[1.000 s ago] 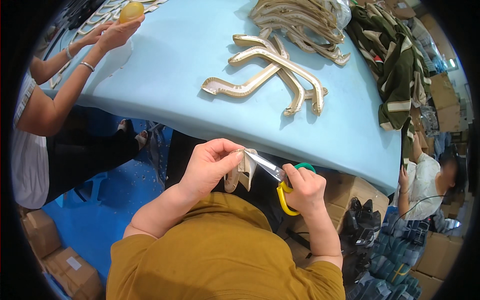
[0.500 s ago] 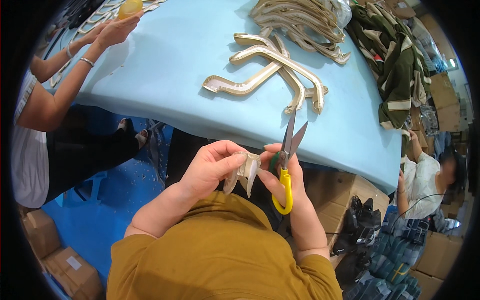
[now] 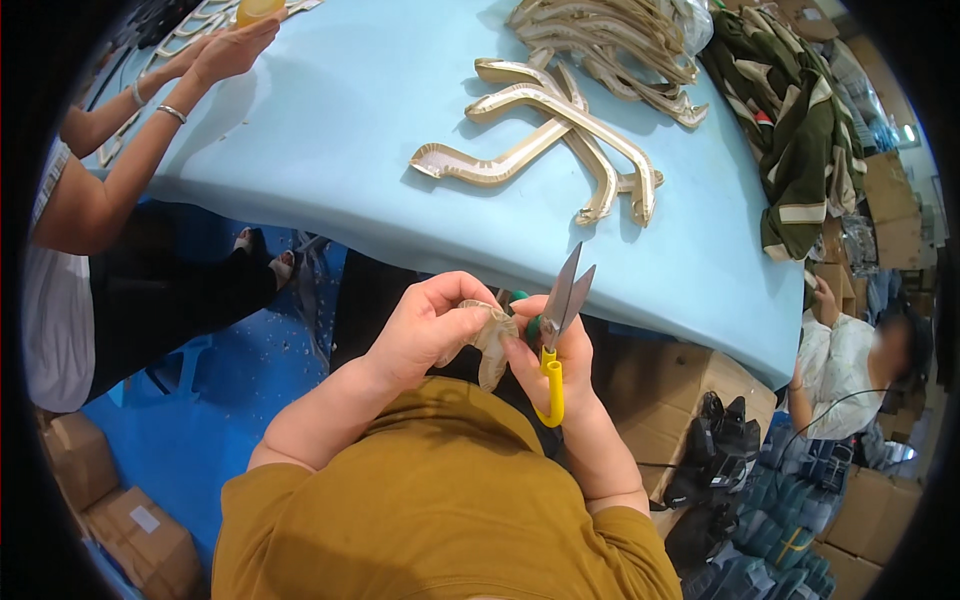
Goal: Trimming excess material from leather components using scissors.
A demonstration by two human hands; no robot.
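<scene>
My left hand (image 3: 432,325) pinches the end of a beige and white curved fabric strip (image 3: 491,352), which hangs in front of my chest. My right hand (image 3: 566,355) carries scissors (image 3: 564,318) with one yellow handle and one green, the blades slightly apart and pointing up and away from me. The thumb of that hand also presses the strip close to my left fingertips; the blades are apart from it. Beyond, several similar bent strips (image 3: 535,145) lie crossed over one another on the table. Some fingers of my right hand are hidden behind the scissors.
A pale blue table (image 3: 330,150) spans ahead of me. At its far side lies a heap of strips (image 3: 600,40), with dark green garments (image 3: 790,130) to the right. A person at left holds a yellow object (image 3: 258,12); another sits at right. Cartons (image 3: 690,390) stand below the table.
The strip has been turned between my fingers, showing another face. My right hand and the scissors have shifted slightly left, and the blades lean more to the right.
</scene>
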